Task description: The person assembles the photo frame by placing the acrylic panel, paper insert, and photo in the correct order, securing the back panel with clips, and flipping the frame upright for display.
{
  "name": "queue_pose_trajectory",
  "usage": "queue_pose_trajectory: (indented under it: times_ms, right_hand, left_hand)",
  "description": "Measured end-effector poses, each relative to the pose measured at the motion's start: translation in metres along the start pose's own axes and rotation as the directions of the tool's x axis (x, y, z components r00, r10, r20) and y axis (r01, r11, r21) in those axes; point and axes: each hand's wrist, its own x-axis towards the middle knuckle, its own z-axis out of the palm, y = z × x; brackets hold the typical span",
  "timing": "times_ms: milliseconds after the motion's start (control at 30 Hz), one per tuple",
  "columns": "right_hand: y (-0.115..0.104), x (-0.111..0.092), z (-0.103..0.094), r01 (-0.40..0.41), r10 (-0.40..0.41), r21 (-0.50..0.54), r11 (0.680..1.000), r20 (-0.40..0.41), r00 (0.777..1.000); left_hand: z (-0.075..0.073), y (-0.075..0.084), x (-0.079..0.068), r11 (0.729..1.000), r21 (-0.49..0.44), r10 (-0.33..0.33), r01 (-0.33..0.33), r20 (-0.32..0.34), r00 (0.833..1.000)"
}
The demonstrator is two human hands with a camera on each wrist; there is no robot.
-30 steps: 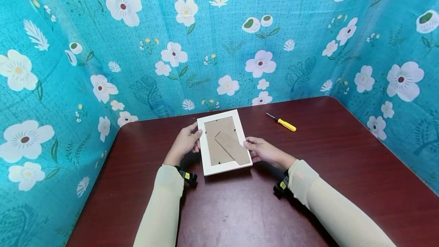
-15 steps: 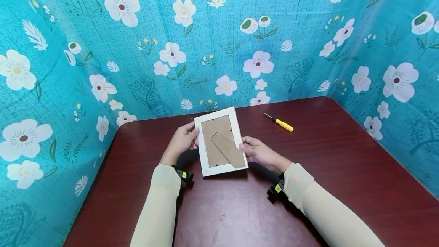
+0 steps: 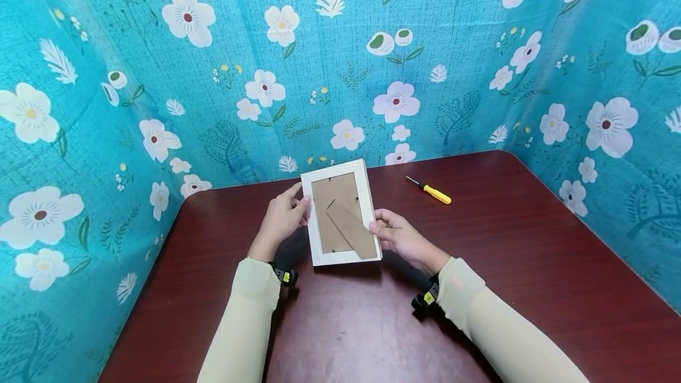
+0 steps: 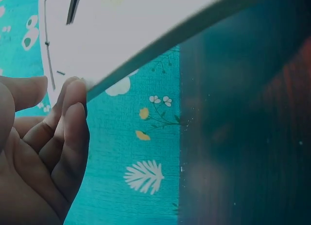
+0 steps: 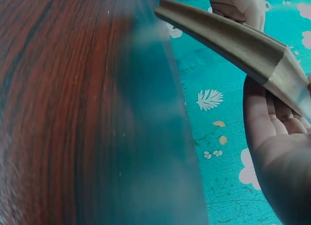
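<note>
A white picture frame (image 3: 315, 226) is held up above the table, its brown backing board (image 3: 332, 194) and slanted easel stand (image 3: 351, 229) towards me. My left hand (image 3: 282, 217) pinches its left edge between thumb and fingers. On the opposite side, my right hand (image 3: 404, 237) grips the lower right edge, thumb on the back face. The left wrist view has the frame (image 4: 121, 35) above the fingertips of my left hand (image 4: 48, 142). From the right wrist, the frame's moulded edge (image 5: 228, 40) rests across the fingers of my right hand (image 5: 282, 132). The frame's front is hidden in the head view.
A yellow-handled screwdriver (image 3: 436, 194) lies at the back right of the dark red-brown table (image 3: 521, 253). A turquoise flowered cloth (image 3: 229, 87) hangs behind the table and along both sides. Black camera straps sit on both wrists.
The frame has tipped a little more upright and shifted slightly left in view, both hands keeping hold of it. The screwdriver has stayed where it lies on the table.
</note>
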Motion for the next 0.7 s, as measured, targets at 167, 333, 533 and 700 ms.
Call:
queue_pose_trajectory:
  times_ms: [167,333,533,700]
  right_hand:
    - [-0.002,-0.002,0.004,0.044,-0.045,-0.034,0.998,-0.035,0.998]
    - [-0.004,-0.001,0.013,0.108,-0.123,-0.139,0.984,-0.098,0.988]
    - [-0.009,0.005,0.024,0.152,-0.197,-0.263,0.953,-0.151,0.969]
    - [-0.012,0.01,0.03,0.179,-0.247,-0.338,0.924,-0.17,0.954]
  left_hand:
    - [0.001,0.01,-0.006,0.998,0.042,0.04,-0.038,-0.036,0.999]
    - [0.003,0.018,-0.011,0.985,0.128,0.126,-0.113,-0.091,0.988]
    - [0.006,0.032,-0.018,0.963,0.152,0.243,-0.221,-0.149,0.958]
    - [0.01,0.047,-0.022,0.945,0.155,0.313,-0.287,-0.185,0.931]
